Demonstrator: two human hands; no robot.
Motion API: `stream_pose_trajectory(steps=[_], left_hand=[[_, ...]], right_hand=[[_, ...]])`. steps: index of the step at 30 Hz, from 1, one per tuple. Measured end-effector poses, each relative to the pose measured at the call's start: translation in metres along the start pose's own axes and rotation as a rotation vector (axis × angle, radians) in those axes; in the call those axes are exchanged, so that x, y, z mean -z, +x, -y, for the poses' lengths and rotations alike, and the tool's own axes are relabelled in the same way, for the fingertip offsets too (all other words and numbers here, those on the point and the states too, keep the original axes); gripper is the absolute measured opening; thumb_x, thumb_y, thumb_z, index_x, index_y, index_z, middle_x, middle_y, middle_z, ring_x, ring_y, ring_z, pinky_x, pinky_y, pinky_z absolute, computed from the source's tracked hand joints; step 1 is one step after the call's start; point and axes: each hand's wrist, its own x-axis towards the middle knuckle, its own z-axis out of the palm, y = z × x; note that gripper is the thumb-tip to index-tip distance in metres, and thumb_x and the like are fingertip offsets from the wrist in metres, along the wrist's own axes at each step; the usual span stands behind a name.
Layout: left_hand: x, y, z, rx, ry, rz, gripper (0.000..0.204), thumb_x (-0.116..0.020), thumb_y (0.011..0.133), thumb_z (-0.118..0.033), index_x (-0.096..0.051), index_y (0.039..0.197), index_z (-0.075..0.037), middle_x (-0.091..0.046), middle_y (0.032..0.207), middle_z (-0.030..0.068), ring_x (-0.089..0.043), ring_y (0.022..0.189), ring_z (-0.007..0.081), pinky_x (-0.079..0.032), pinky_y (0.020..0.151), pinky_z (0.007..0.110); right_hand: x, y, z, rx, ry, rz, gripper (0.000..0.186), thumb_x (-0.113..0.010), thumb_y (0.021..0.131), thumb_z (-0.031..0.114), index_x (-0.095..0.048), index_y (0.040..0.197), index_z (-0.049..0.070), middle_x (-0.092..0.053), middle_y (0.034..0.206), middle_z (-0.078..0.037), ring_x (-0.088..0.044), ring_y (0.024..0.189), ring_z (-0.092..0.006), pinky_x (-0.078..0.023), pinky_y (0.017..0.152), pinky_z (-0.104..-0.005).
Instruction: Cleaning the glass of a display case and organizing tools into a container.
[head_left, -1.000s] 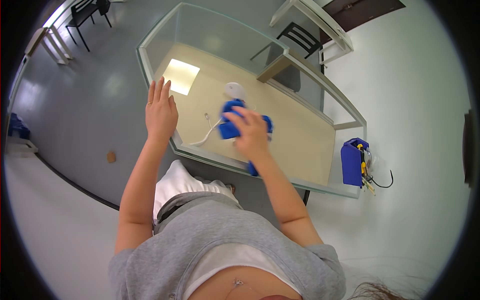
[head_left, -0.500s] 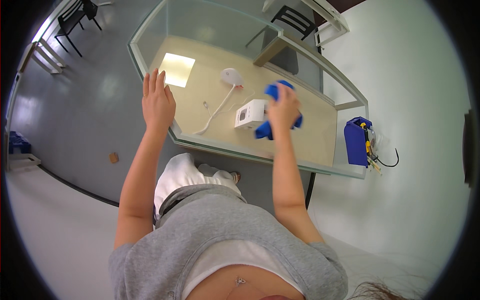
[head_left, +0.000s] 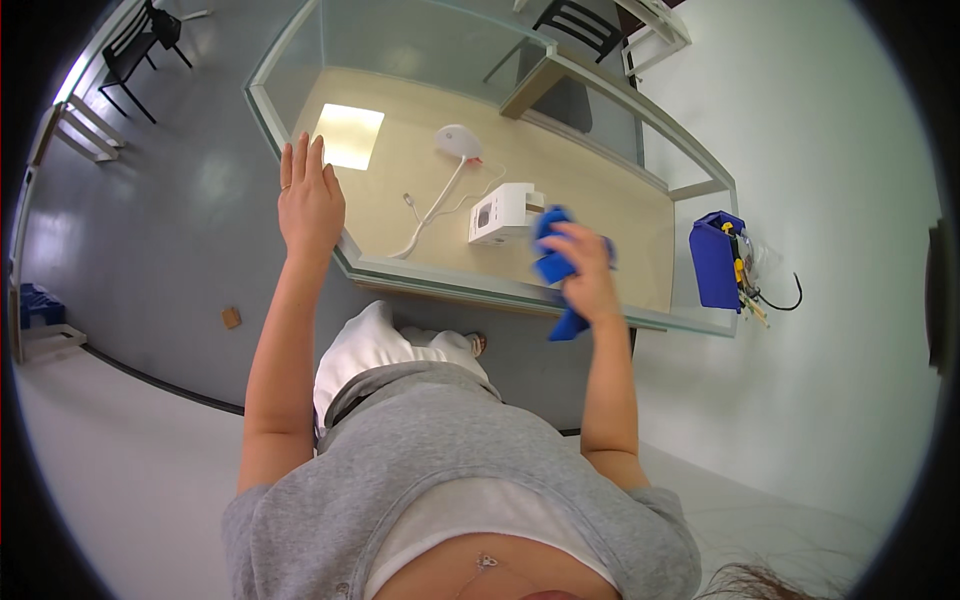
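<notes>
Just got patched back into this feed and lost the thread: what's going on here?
A person stands at a glass case. Their right hand grips a blue cloth over the case's front edge; whether it touches the glass is unclear. The left hand is open and empty at the left edge. Inside the case, the white box sits left of the cloth, and what looks like a lamp lies further left.
</notes>
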Motion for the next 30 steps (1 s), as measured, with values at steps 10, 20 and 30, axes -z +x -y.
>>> stream_pose_trajectory(steps=[10,20,30], left_hand=[[-0.002,0.001,-0.001,-0.041,-0.029,-0.066,0.039,-0.044,0.096,-0.015,-0.049,0.133,-0.004,-0.043,0.144,0.011,-0.03,0.139,0.0354,-0.039,0.107,0.042],[0.0,0.005,0.001,-0.019,-0.068,-0.058,0.04,-0.045,0.096,-0.019,-0.049,0.134,-0.008,-0.041,0.146,0.0096,-0.029,0.14,0.033,-0.035,0.109,0.042],[0.006,-0.002,0.001,0.003,-0.111,0.008,0.04,-0.043,0.098,-0.021,-0.047,0.136,-0.009,-0.038,0.149,0.0085,-0.026,0.142,0.0321,-0.033,0.111,0.042]], right_hand=[[-0.023,0.013,-0.035,-0.434,-0.251,-0.363,0.051,-0.062,0.071,0.005,-0.058,0.121,0.013,-0.06,0.121,-0.009,-0.052,0.116,-0.0333,-0.04,0.099,-0.045],[-0.087,0.061,0.166,0.357,0.187,0.056,0.041,-0.065,0.063,0.005,-0.067,0.101,0.021,-0.056,0.124,0.002,-0.046,0.122,-0.0278,-0.036,0.103,-0.0492],[0.014,-0.041,0.0,-0.151,-0.118,-0.063,0.047,-0.054,0.06,-0.003,-0.067,0.101,0.014,-0.06,0.119,-0.007,-0.05,0.119,-0.0319,-0.038,0.102,-0.044]])
